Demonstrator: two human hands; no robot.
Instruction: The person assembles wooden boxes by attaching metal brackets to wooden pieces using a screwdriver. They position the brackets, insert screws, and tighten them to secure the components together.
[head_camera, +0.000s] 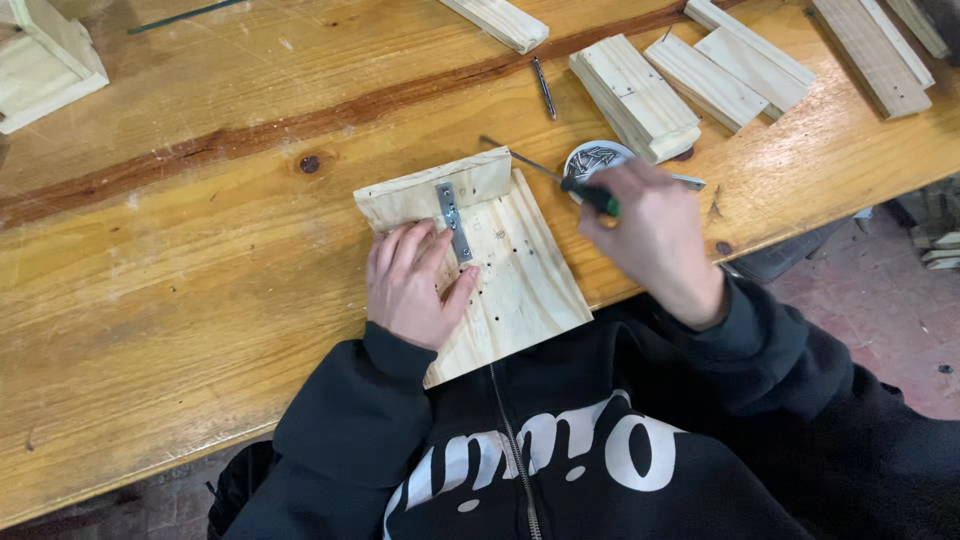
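My left hand (412, 285) lies flat on a pale wooden board (520, 285) at the table's near edge, fingertips beside a small metal bracket (452, 220). The bracket joins the board to an upright wooden piece (425, 192). My right hand (650, 235) grips a green-handled screwdriver (598, 197), its shaft pointing up and left past the upright piece. The hand hovers over a small round tin of screws (592, 158), partly hiding it.
Several cut wooden blocks (640, 100) lie at the far right of the wooden table (200, 280), with longer strips (870, 50) beyond. A dark pen-like tool (544, 88) lies near them. A wooden assembly (40, 60) sits top left. A tiled floor (880, 310) shows on the right.
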